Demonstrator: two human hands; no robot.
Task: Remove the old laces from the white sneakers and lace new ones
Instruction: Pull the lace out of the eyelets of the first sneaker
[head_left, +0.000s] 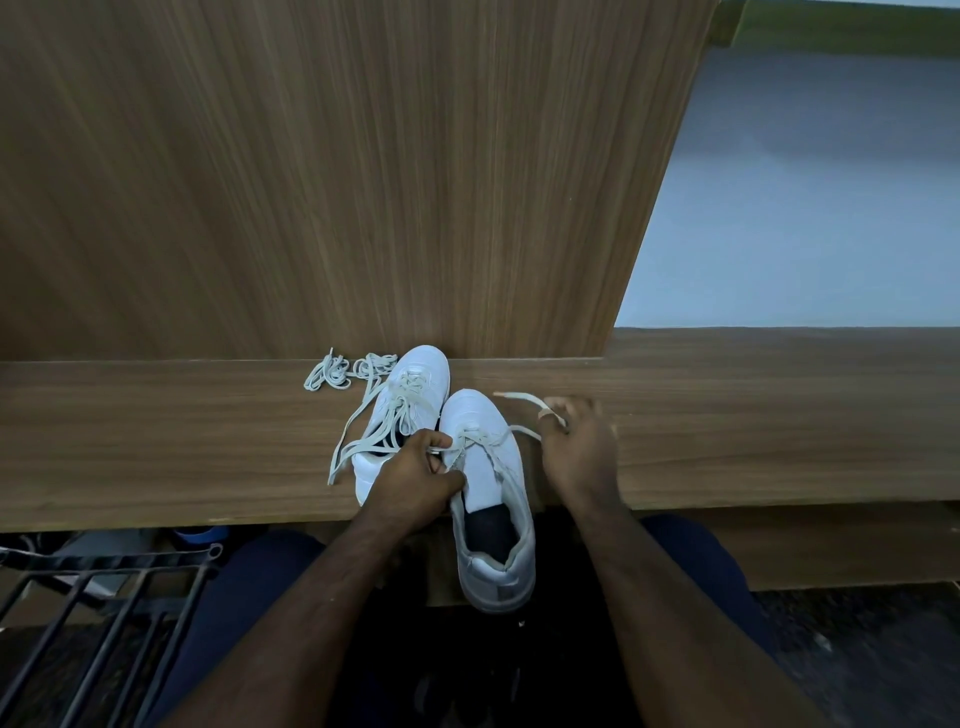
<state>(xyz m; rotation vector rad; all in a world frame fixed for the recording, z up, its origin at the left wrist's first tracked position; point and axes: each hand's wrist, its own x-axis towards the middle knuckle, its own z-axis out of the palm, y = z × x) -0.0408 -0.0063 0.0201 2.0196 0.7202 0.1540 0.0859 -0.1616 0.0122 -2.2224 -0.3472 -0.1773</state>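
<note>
Two white sneakers (447, 441) lie on the wooden shelf (727, 415). Our left hand (418, 475) pinches the near shoe's lace (519, 399); our right hand (574, 447) grips its other end. We should draw both ends evenly, keeping the lace flat.

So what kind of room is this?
Probably a home or dorm room: a wooden bench against a wood panel, a black wire rack on the floor, and sneakers being laced.
</note>
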